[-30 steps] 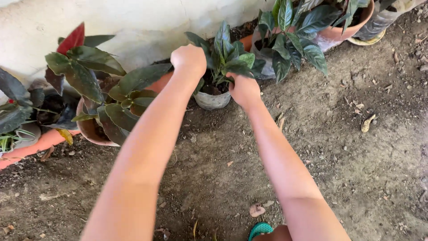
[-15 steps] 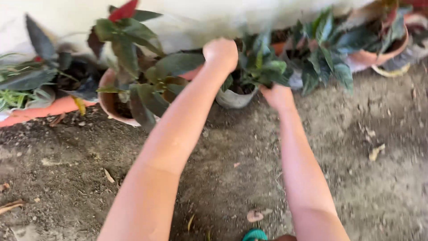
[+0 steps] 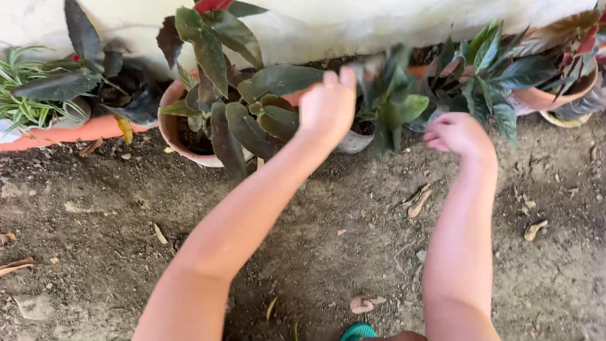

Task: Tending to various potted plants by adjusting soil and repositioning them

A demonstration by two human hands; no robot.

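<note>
Fingers (image 3: 334,79) of left hand (image 3: 327,107): raised and loosely spread, gripping nothing, in front of small grey pot (image 3: 355,143). Right hand (image 3: 457,134): fingers curled loosely, empty, just right of that pot's leaves. Grey pot: on soil by white wall (image 3: 328,28), between terracotta pot (image 3: 180,142) left and orange pot (image 3: 546,98) right.

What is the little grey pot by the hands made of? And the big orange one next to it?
The small grey pot looks like thin plastic or a cut bag: its rim is pale and a bit crumpled, though blur leaves it open. The big orange pot looks like unglazed clay: dull, thick-rimmed, earthy orange. Both hands, left hand and right hand, are off the pots.
</note>
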